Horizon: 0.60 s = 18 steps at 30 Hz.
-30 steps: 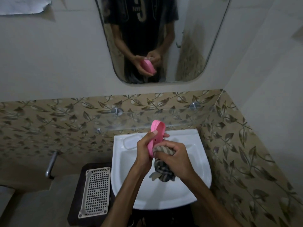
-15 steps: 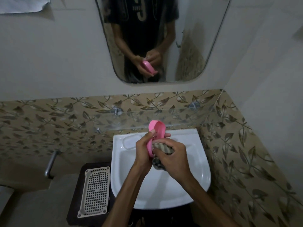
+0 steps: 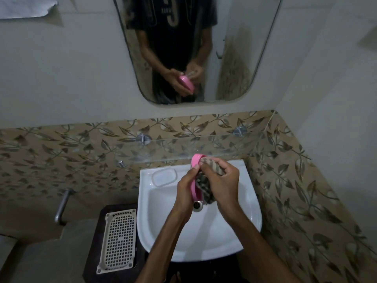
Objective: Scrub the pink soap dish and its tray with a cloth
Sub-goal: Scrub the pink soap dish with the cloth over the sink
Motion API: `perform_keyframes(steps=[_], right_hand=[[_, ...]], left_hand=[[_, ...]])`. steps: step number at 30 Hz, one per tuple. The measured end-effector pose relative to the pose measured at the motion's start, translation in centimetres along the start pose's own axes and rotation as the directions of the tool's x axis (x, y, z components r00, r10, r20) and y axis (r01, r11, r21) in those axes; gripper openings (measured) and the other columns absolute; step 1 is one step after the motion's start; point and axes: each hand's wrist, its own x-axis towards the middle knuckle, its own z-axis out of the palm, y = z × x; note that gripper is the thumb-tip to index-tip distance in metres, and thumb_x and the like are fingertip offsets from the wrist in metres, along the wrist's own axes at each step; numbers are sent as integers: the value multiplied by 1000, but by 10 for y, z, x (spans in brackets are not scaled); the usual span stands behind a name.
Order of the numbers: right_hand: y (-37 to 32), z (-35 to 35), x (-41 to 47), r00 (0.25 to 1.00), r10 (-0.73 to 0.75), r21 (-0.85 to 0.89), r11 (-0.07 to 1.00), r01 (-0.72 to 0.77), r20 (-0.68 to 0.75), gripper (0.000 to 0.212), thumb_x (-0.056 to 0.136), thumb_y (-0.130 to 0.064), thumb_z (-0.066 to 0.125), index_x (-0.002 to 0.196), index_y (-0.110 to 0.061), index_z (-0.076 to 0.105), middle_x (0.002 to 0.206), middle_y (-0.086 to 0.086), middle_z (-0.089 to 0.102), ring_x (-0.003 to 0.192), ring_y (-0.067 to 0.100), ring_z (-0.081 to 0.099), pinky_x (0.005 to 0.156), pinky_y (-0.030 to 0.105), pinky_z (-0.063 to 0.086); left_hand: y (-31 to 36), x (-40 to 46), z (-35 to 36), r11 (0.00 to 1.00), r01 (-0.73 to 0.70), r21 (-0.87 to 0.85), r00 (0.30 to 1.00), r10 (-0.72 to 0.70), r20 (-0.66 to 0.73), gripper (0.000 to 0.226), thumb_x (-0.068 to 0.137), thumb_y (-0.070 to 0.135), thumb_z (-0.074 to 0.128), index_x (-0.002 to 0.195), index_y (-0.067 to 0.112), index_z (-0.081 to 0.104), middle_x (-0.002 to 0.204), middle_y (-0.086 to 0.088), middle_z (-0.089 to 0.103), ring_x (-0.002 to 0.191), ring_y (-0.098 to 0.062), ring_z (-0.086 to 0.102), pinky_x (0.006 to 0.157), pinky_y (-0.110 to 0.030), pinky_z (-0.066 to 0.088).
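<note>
Over the white basin [image 3: 155, 225] the person holds the pink soap dish [image 3: 195, 176] on edge, its long side running up and away from them, so only the rim and a strip of its outer wall show. The left hand [image 3: 186, 187] is wrapped around the dish from the left, fingers closed over its back and the thumb tip hooked at the upper rim. The right hand [image 3: 221, 183] is bunched tight around a striped cloth [image 3: 205, 188], pressing it into the hollow face of the dish; a fold of the cloth pokes out above the knuckles near the dish's top end and a darker wad hangs out below, just above the drain [image 3: 197, 205]. Both hands meet at the dish, above the middle of the bowl and nothing rests in the bowl beneath them. On the basin's back left corner is a moulded oval soap recess [image 3: 164, 176]. To the left of the basin, on a dark stand [image 3: 91, 242], a pale slotted tray [image 3: 118, 240] lies flat, well apart from the hands. A glass shelf [image 3: 163, 148] runs along the leaf-patterned tiles [image 3: 51, 152] behind the basin, and the mirror [image 3: 234, 48] above shows the same pair of hands closed on the pink dish and cloth against a dark printed shirt
</note>
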Motion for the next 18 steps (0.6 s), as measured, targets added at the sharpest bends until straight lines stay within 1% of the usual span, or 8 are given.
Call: perform_keyframes(steps=[2,4,6,10,13,14,17,18], right_hand=[[-2,2,-1,1000,-22,-7,1000,22,16,11,81,-33,83,91,-35,80,87,-11,80,82,6,77,67,20,61],[-3,2,4,997,24,32,999,-22,-69,9,83,-24,85,90,-28,80,86,-9,80,81,7,77,68,22,61],[-3,3,2,998,12,8,1000,-12,-70,11,85,-22,84,90,-30,79,87,-14,78,83,3,75,68,18,59],[0,1,-18,976,-75,-117,988,100,202,18,85,-17,84,93,-33,79,90,-17,78,87,3,75,70,16,60],[5,-11,-25,925,-91,-147,977,155,368,23,88,-12,80,97,-33,80,89,-14,78,74,13,77,61,24,63],[5,-16,-26,905,-95,-179,967,183,416,24,89,-12,79,97,-34,81,88,-16,78,70,14,77,59,23,62],[7,-26,-26,846,-101,-293,911,289,523,23,87,-10,77,97,-30,81,90,-21,78,78,6,76,67,16,60],[7,-29,-25,841,-100,-318,897,307,532,22,87,-9,76,97,-28,82,89,-20,78,79,5,76,69,16,60]], left_hand=[[2,-2,0,1000,-5,0,1000,5,0,36,95,46,60,110,21,81,114,-9,80,102,-21,78,75,-27,62],[2,-4,2,1000,1,22,1000,-2,19,37,100,46,55,115,22,78,115,-6,80,104,-20,77,77,-27,62],[2,-3,2,999,-14,29,1000,13,12,40,101,47,53,115,21,79,114,-6,81,105,-21,77,77,-27,62],[6,-1,-6,998,-39,-58,999,39,-6,48,93,53,56,98,16,86,102,-17,81,93,-28,79,74,-31,63],[6,1,-14,995,-35,-90,999,34,-15,54,93,58,62,99,8,84,97,-22,78,85,-31,77,70,-34,63],[4,3,-16,992,-17,-123,1000,16,-14,55,92,57,64,100,6,83,96,-23,77,83,-31,76,70,-35,63],[0,4,-18,984,1,-181,1000,-4,-19,54,90,53,67,103,3,82,102,-27,74,87,-33,74,80,-39,63],[-1,4,-17,985,-3,-172,1000,-1,-23,52,88,53,68,102,5,83,103,-27,73,87,-32,73,82,-40,60]])
